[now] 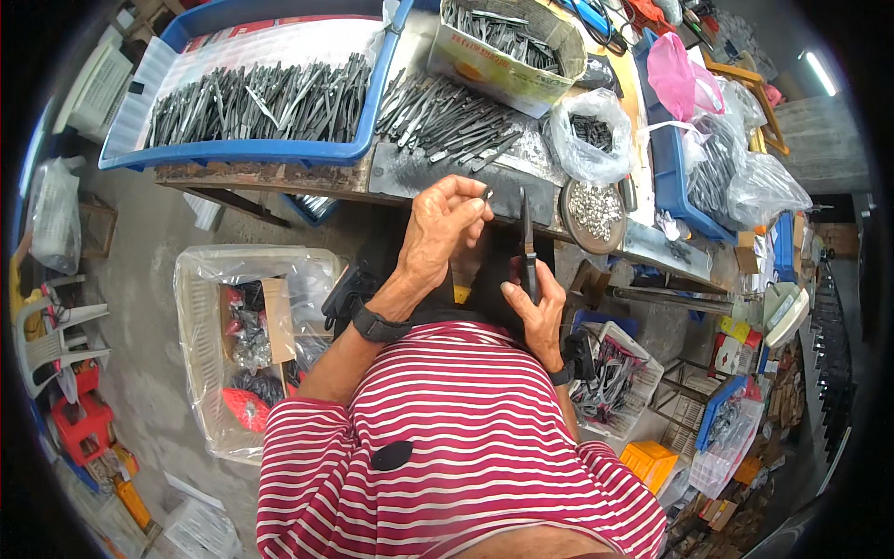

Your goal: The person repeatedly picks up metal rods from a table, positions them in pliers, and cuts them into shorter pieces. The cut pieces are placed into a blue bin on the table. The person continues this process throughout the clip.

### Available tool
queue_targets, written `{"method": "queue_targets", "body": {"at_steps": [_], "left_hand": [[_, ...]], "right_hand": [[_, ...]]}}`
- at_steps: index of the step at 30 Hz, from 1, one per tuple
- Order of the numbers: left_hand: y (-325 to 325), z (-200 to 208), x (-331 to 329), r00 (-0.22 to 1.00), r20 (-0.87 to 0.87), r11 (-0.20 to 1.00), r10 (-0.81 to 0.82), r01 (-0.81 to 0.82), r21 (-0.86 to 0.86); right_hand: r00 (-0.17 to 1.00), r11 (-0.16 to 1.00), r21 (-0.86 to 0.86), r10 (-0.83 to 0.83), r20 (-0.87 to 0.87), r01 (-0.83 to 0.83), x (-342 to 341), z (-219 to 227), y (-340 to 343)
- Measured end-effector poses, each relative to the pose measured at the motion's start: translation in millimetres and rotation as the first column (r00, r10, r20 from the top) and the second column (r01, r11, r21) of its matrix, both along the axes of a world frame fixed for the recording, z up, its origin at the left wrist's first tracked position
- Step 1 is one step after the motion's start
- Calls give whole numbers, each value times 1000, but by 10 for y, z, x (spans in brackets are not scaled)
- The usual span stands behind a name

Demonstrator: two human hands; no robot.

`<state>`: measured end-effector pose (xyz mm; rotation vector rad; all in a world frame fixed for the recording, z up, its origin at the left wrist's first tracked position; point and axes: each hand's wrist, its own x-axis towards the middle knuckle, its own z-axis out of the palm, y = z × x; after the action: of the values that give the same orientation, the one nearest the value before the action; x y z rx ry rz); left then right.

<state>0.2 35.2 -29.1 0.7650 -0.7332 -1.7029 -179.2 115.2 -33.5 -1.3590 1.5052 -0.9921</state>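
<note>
In front of my body, my left hand (442, 228) is raised at the bench's front edge, its thumb and fingers pinching a small black part (486, 194). What kind of part it is cannot be made out. My right hand (538, 307) is closed round the lower end of a long, slim dark metal piece (527, 224), which points upward away from me. On the bench beyond my hands lies a heap of dark metal strips (447, 119). A round dish of small silvery pieces (593, 212) sits right of the metal piece, and a clear bag of small dark parts (589, 135) stands behind it.
A blue tray (368, 130) full of dark strips fills the bench's left. Behind the heap is a cardboard box (494, 70) of strips. Blue bins with bagged parts (712, 168) stand at right. A plastic-lined crate (191, 345) is on the floor at left, another crate (643, 401) at right.
</note>
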Motion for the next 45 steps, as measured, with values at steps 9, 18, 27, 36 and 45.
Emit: {"method": "queue_targets", "body": {"at_steps": [9, 18, 27, 36, 45], "left_hand": [[17, 150, -32, 994, -87, 998, 64, -61, 31], [27, 215, -39, 985, -170, 998, 23, -13, 62], [15, 189, -43, 979, -202, 998, -16, 29, 63], [39, 244, -140, 994, -92, 998, 56, -59, -30], [-30, 261, -328, 587, 379, 566, 715, -168, -807]], "right_hand": [[927, 923, -360, -11, -374, -134, 39, 162, -47], [877, 850, -492, -82, -473, -187, 62, 207, -96], [825, 807, -554, -163, -541, -203, 6, 138, -113], [872, 852, -493, -95, -480, -179, 0, 120, -86], [985, 990, 40, 129, 116, -135, -38, 376, 19]]}}
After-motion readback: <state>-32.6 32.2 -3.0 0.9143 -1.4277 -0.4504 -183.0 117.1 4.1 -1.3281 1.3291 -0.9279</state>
